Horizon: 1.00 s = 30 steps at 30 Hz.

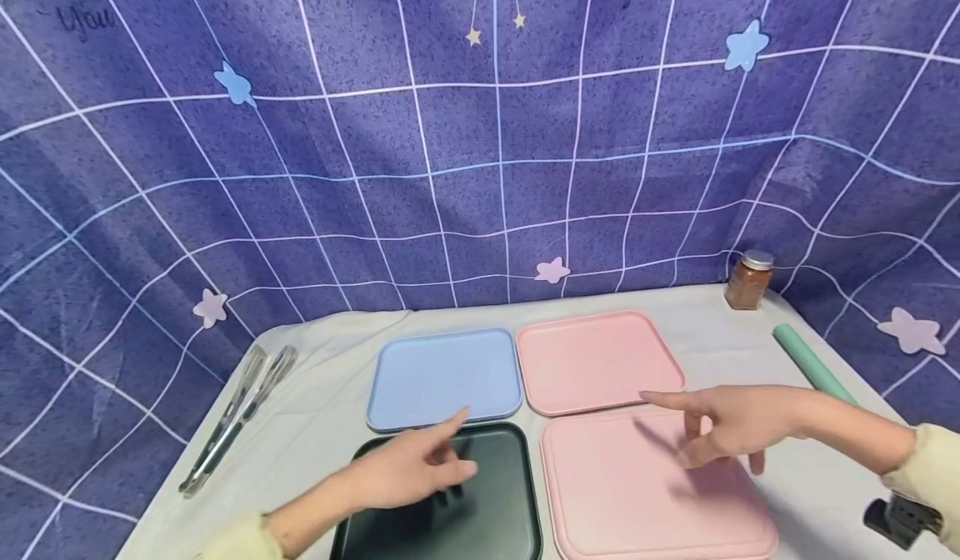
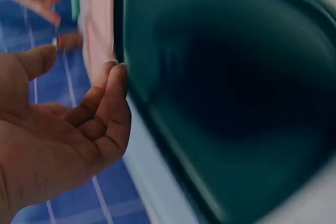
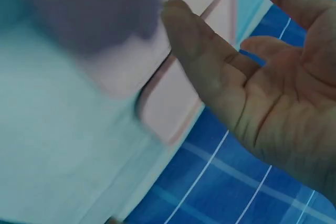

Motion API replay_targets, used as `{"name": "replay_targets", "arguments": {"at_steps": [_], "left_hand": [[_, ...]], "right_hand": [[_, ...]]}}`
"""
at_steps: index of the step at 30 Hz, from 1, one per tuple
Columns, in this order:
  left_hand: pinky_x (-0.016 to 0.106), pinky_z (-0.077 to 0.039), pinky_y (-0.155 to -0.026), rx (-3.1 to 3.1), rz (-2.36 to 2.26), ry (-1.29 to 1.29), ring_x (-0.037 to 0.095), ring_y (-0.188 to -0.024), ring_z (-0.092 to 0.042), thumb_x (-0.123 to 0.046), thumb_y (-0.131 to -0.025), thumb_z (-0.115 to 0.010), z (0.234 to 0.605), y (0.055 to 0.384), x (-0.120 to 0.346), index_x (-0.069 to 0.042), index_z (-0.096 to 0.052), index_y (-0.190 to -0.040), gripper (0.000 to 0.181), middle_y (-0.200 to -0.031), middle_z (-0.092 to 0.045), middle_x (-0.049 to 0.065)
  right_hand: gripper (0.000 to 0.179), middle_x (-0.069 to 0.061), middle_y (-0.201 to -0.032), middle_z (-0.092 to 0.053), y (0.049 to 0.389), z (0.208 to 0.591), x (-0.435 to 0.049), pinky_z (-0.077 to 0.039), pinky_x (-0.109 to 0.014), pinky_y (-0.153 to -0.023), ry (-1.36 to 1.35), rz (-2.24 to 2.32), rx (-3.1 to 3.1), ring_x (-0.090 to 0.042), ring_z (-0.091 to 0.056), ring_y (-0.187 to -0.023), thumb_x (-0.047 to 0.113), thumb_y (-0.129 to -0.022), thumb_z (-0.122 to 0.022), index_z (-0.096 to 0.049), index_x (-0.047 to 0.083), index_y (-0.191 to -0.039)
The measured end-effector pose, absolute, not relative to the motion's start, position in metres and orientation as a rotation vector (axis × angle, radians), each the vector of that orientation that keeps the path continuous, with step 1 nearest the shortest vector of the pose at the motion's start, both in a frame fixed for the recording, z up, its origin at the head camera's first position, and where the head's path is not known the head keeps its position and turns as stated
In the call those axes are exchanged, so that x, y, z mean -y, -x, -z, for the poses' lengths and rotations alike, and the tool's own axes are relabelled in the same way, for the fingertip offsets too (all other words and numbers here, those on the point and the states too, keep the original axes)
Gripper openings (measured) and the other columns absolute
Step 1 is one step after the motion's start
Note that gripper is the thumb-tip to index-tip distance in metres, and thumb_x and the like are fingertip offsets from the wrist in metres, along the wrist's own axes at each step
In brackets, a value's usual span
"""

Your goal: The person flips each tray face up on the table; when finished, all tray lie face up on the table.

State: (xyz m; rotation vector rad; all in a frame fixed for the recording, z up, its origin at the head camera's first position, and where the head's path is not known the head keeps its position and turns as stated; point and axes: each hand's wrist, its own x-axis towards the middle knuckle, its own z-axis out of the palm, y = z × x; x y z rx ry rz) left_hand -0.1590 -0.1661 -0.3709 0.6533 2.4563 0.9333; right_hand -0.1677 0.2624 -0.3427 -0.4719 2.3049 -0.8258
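In the head view, my left hand (image 1: 411, 467) hovers over the dark green tray (image 1: 501, 506), its index finger stretched toward the blue tray (image 1: 446, 377). The left wrist view shows this hand (image 2: 58, 129) with loosely bent fingers and nothing in them, beside the green tray's edge. Above the nearer pink tray (image 1: 622, 493) my right hand (image 1: 738, 422) holds nothing. Its index finger extends toward the near edge of the farther pink tray (image 1: 600, 360); whether it touches is hard to tell. The right wrist view has this hand (image 3: 273, 93) with loose fingers.
Metal tongs (image 1: 238, 418) lie at the table's left side. A small brown jar (image 1: 748, 281) with a metallic lid stands at the back right, near a green roll (image 1: 813, 362). A dark object (image 1: 900, 520) is by the right sleeve. A blue-purple gridded curtain (image 1: 480, 127) hangs behind.
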Motion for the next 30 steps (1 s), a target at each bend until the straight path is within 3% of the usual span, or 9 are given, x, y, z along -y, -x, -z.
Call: {"name": "replay_targets", "arguments": {"at_steps": [4, 10, 14, 21, 26, 30], "left_hand": [[0.024, -0.047, -0.059, -2.324, -0.985, -0.642, 0.010, -0.063, -0.063, -0.045, -0.097, -0.062, 0.387, 0.158, 0.129, -0.012, -0.022, -0.161, 0.082, -0.077, -0.068, -0.004], [0.023, -0.042, -0.050, -2.257, -0.953, -0.638, 0.010, -0.053, -0.059, -0.045, -0.096, -0.064, 0.405, 0.155, 0.094, -0.015, -0.024, -0.160, 0.082, -0.069, -0.069, -0.005], [0.025, -0.042, -0.050, -2.294, -0.851, -0.608, 0.012, -0.047, -0.055, -0.047, -0.093, -0.066, 0.410, 0.154, 0.079, -0.014, -0.028, -0.159, 0.083, -0.062, -0.066, -0.002], [0.025, -0.048, -0.064, -2.411, -0.586, -0.565, 0.013, -0.048, -0.059, -0.057, -0.090, -0.065, 0.409, 0.153, 0.064, -0.009, -0.035, -0.156, 0.087, -0.056, -0.063, -0.004], [0.022, -0.048, -0.058, -2.403, -0.463, -0.650, 0.013, -0.048, -0.060, -0.055, -0.091, -0.065, 0.403, 0.155, 0.061, -0.006, -0.047, -0.148, 0.077, -0.053, -0.061, -0.006], [0.020, -0.049, -0.061, -2.347, -0.438, -0.725, 0.013, -0.049, -0.061, -0.052, -0.093, -0.064, 0.402, 0.158, 0.063, -0.001, -0.045, -0.148, 0.077, -0.053, -0.061, -0.006]], "right_hand": [[0.090, -0.007, -0.097, -0.054, 0.161, 0.355, -0.291, -0.052, -0.034, -0.043, 0.377, 0.809, -2.320, -0.017, -0.058, -0.064, 0.029, -0.088, -0.076, -0.024, 0.016, -0.161], [0.102, -0.008, -0.089, -0.052, 0.146, 0.374, -0.320, -0.050, -0.031, -0.042, 0.225, 0.892, -2.277, -0.017, -0.056, -0.062, 0.030, -0.088, -0.076, -0.009, 0.005, -0.161], [0.108, -0.009, -0.086, -0.055, 0.136, 0.385, -0.328, -0.048, -0.028, -0.040, 0.145, 0.932, -2.249, -0.018, -0.058, -0.061, 0.033, -0.089, -0.076, -0.001, 0.000, -0.160], [0.109, -0.010, -0.090, -0.057, 0.127, 0.397, -0.332, -0.048, -0.026, -0.040, 0.094, 0.997, -2.179, -0.019, -0.062, -0.058, 0.033, -0.091, -0.073, 0.004, -0.008, -0.156], [0.107, -0.011, -0.090, -0.059, 0.126, 0.402, -0.330, -0.050, -0.029, -0.041, 0.043, 1.006, -2.166, -0.019, -0.064, -0.055, 0.032, -0.089, -0.074, 0.000, -0.004, -0.158], [0.108, -0.014, -0.084, -0.060, 0.127, 0.404, -0.330, -0.052, -0.033, -0.042, 0.002, 1.008, -2.170, -0.021, -0.067, -0.055, 0.033, -0.087, -0.076, -0.002, -0.001, -0.159]]}}
